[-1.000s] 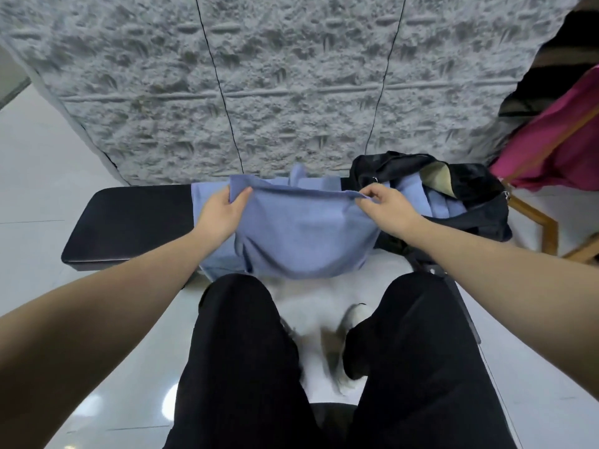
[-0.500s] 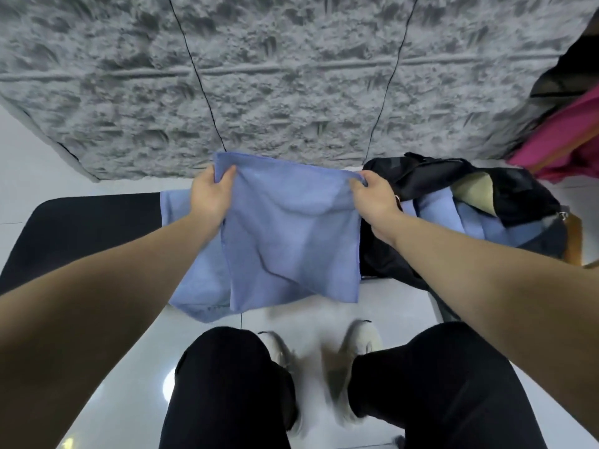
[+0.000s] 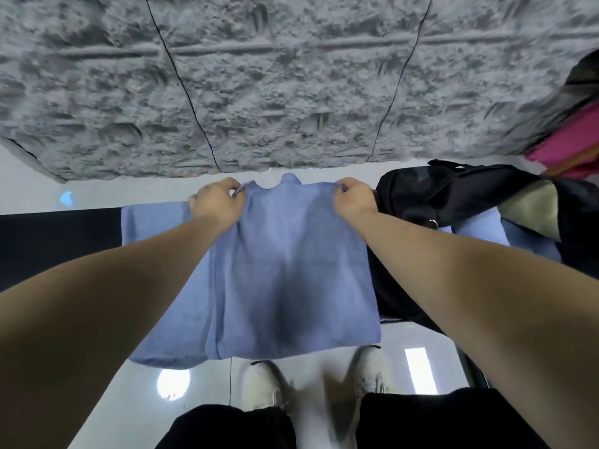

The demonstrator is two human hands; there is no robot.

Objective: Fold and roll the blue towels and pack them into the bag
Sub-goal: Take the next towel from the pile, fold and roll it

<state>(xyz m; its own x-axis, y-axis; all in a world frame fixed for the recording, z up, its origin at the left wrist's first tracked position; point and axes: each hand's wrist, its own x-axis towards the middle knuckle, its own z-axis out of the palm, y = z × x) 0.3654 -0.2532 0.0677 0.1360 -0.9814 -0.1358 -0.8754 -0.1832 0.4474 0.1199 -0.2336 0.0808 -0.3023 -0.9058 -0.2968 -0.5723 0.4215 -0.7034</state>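
Left hand [image 3: 216,202], right hand [image 3: 356,199] pinch far corners of blue towel [image 3: 291,273], spread between them

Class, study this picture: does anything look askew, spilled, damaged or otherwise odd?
Nothing is spilled or damaged. The left hand and right hand pinch the far corners of a blue towel, whose far edge bunches up between them. Another towel beneath sticks out unevenly on the left. The bag gapes open.

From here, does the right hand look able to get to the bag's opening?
Probably yes. The right hand sits right beside the black bag with nothing between them, but its grip is busy with the blue towel corner.
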